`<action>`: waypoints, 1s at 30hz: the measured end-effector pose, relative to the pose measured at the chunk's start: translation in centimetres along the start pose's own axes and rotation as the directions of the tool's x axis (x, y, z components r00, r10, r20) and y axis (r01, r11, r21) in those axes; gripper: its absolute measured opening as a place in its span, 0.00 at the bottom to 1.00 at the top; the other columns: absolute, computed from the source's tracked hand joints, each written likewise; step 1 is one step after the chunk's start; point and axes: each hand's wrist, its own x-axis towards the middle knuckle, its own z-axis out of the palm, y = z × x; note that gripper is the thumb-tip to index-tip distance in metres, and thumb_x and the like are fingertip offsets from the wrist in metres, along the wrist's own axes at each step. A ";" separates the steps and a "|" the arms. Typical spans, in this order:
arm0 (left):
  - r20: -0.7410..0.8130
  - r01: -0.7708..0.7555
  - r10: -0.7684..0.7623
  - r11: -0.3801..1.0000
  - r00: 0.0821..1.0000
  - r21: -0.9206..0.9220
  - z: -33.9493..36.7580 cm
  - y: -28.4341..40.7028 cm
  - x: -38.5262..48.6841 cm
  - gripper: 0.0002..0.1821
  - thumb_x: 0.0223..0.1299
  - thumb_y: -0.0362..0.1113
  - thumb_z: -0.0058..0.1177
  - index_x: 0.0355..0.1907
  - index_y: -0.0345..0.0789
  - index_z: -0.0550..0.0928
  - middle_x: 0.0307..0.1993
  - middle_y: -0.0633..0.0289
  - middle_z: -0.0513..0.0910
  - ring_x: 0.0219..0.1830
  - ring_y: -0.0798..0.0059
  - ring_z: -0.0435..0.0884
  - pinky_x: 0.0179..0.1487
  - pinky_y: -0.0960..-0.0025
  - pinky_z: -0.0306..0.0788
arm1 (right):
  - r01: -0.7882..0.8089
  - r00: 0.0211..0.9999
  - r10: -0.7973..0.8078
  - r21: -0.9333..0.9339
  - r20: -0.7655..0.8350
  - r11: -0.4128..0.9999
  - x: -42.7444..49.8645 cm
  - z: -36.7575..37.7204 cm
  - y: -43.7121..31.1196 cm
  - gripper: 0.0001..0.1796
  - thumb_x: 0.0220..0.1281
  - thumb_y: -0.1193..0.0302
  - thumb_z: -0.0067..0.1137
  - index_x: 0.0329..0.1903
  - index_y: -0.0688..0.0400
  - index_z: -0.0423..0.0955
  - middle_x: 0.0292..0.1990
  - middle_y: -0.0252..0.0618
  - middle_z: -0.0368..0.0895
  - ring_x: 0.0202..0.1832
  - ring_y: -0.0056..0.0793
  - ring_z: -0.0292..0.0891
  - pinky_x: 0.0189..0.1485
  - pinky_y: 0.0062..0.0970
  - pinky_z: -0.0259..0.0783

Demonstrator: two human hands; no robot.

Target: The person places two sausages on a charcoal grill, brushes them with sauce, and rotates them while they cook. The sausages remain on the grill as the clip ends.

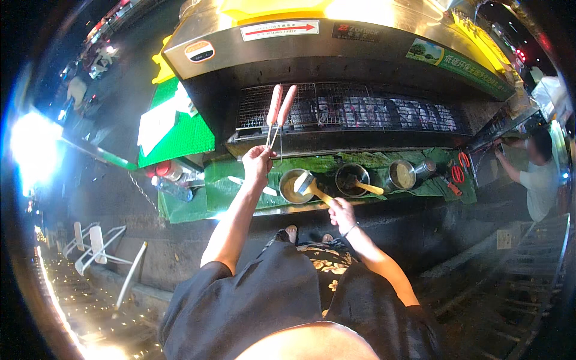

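Note:
My left hand (258,165) is closed on the sticks of two skewered sausages (279,105), which point away from me over the wire grill rack (252,108). In my right hand (343,213) is the yellow handle of a basting brush (306,183). Its bristle end is at a metal bowl (291,197) of pale sauce. Right of that bowl stands a pot (346,173) of dark contents with a yellow-handled brush in it. Farther right is another metal pot (402,175) with pale sauce. A white-bladed knife or spatula (268,191) lies left of the bowl, partly behind my left hand.
Charcoal (364,112) lies in the grill's trough under a metal hood. Red-handled scissors (457,173) and a metal shaker (424,168) are on the leaf-covered ledge (216,198). A plastic bottle (173,189) lies at its left end. Another person (535,180) is at the far right.

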 end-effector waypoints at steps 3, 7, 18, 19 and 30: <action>0.046 0.045 -0.044 0.999 0.998 -0.014 0.3 0.3 1.2 0.04 0.59 0.30 0.50 0.30 0.32 0.76 0.21 0.63 0.78 0.12 0.88 0.62 0.14 0.82 0.51 | -0.053 0.998 0.056 -0.119 0.025 0.991 3.0 1.6 1.5 0.18 0.60 0.57 0.54 0.39 0.60 0.68 0.20 0.32 0.71 0.14 0.19 0.65 0.13 0.20 0.62; 0.130 0.069 -0.063 0.997 0.989 -0.040 0.6 -0.3 2.8 0.02 0.56 0.28 0.52 0.31 0.33 0.76 0.22 0.63 0.78 0.14 0.87 0.64 0.16 0.83 0.54 | 0.001 0.980 -0.131 -0.651 -0.151 0.759 3.8 2.4 1.5 0.29 0.55 0.51 0.56 0.48 0.62 0.66 0.34 0.48 0.77 0.30 0.39 0.76 0.30 0.36 0.73; 0.195 0.099 -0.106 0.994 0.975 0.046 10.9 -3.2 2.5 0.04 0.55 0.23 0.45 0.33 0.31 0.74 0.22 0.60 0.78 0.13 0.84 0.66 0.15 0.80 0.57 | 0.277 0.817 -0.567 -0.791 -0.105 0.546 -2.5 -1.2 0.0 0.26 0.58 0.61 0.54 0.55 0.61 0.65 0.40 0.50 0.77 0.35 0.40 0.76 0.41 0.34 0.71; 0.201 0.096 -0.094 0.995 0.975 -0.004 12.4 -4.0 2.4 0.04 0.55 0.22 0.45 0.33 0.30 0.74 0.22 0.59 0.78 0.13 0.83 0.66 0.15 0.80 0.58 | 0.299 0.814 -0.572 -0.773 -0.099 0.559 -2.7 -1.7 -0.3 0.25 0.58 0.61 0.54 0.55 0.61 0.65 0.40 0.49 0.77 0.36 0.40 0.77 0.41 0.34 0.71; 0.019 0.070 -0.069 0.996 0.997 -0.051 24.7 -9.0 1.0 0.02 0.58 0.27 0.48 0.30 0.31 0.73 0.20 0.61 0.78 0.13 0.83 0.68 0.16 0.79 0.59 | 0.432 0.836 -0.541 -0.721 0.095 0.542 -2.8 -13.7 -3.9 0.16 0.61 0.70 0.51 0.51 0.62 0.68 0.32 0.43 0.80 0.30 0.30 0.79 0.35 0.27 0.72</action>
